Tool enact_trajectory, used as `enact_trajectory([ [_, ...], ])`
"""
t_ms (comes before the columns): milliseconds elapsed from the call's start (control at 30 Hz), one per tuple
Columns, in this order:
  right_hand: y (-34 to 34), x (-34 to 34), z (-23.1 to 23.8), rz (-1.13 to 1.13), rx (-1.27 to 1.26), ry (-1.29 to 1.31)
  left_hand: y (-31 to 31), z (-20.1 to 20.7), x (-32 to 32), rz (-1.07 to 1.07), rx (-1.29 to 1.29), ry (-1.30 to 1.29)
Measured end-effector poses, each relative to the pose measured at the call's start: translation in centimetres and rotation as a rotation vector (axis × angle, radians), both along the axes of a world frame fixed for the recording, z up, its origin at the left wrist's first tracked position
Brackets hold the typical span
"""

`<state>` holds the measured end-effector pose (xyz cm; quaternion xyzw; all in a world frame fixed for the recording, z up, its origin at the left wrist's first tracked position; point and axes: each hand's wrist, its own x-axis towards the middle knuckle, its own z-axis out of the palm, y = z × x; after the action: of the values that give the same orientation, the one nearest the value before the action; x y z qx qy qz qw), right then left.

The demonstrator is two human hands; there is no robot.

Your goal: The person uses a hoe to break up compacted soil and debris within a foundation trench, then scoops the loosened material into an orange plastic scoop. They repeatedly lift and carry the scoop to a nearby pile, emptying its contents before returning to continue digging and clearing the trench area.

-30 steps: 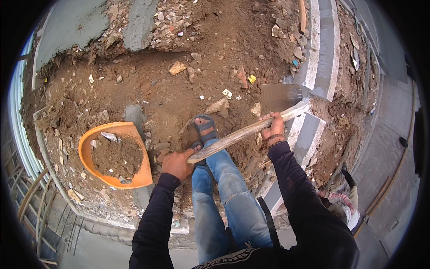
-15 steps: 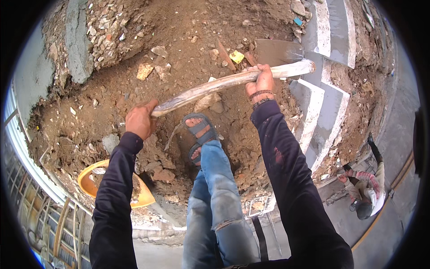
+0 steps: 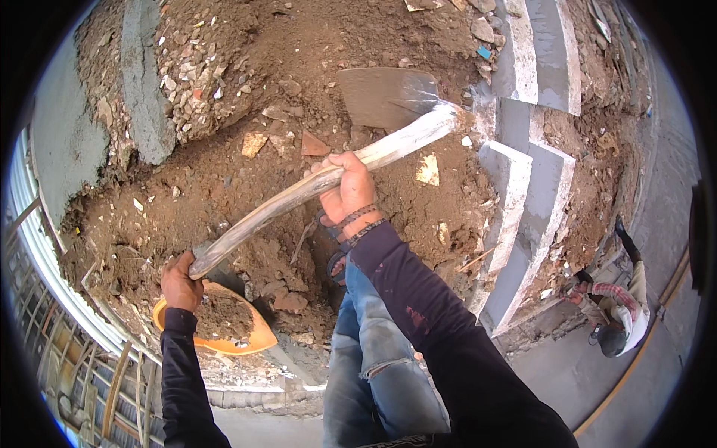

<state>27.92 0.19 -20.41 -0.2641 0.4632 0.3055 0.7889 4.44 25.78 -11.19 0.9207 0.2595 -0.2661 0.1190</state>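
Both my hands grip the curved wooden handle of a digging hoe (image 3: 280,203). My left hand (image 3: 181,282) is closed around the handle's butt end, above an orange pan (image 3: 258,328) that holds some soil. My right hand (image 3: 348,187) wraps the handle about halfway along, in front of my feet. The hoe's broad metal blade (image 3: 385,95) lies over the brown soil at the far side, joined to the whitened end of the handle. Part of the blade's edge against the ground is hard to make out.
Grey-topped concrete slabs with white edges (image 3: 506,205) stand along the right. Stones and rubble (image 3: 190,75) cover the upper left bank. Wire mesh or bars (image 3: 82,373) lie at the lower left. Another person (image 3: 616,313) crouches at the far right.
The hoe has shifted left with both hands, and its butt end has dropped toward the orange pan. Its blade has come more fully into sight. My right forearm now crosses over my legs.
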Motion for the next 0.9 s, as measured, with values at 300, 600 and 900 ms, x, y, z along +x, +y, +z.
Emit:
enact_trajectory([
  [300,-11.4,10.3,-7.5,-0.037,-0.455,-0.137,-7.9,-6.4,10.9,-0.204,-0.21,-0.134],
  [600,6.5,-1.7,-7.4,0.044,-0.061,0.071,2.7,2.7,0.1,-0.005,0.017,0.095],
  [900,-3.6,1.6,-2.7,-0.101,-0.235,-0.04,-1.3,-3.9,3.9,-0.171,-0.067,-0.196],
])
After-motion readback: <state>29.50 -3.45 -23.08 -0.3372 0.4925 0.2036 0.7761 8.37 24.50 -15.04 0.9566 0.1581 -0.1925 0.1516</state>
